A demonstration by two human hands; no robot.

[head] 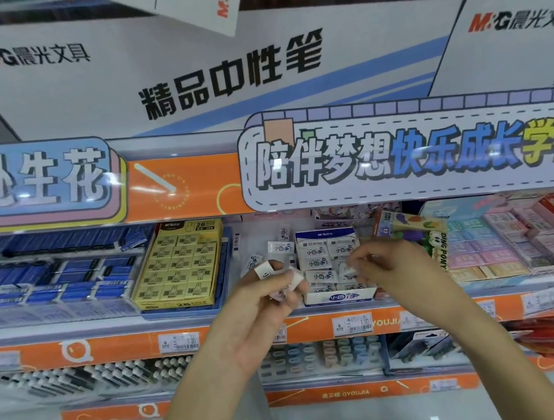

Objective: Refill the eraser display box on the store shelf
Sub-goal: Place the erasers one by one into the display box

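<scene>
A white and blue eraser display box (340, 296) stands on the shelf, holding several white erasers (318, 276) with blue print. My left hand (261, 308) is just left of the box, palm up, shut on a few white erasers (293, 280). Over the right half of the box, my right hand (391, 266) pinches one white eraser (349, 270) between its fingertips. A few loose white erasers (280, 247) lie on the shelf behind my left hand.
A yellow 2B eraser box (177, 268) sits left of the display box, with blue erasers (50, 280) further left. Pastel eraser trays (493, 244) fill the right. An orange shelf edge (313, 329) carries price tags. Pens fill the lower shelf (116, 374).
</scene>
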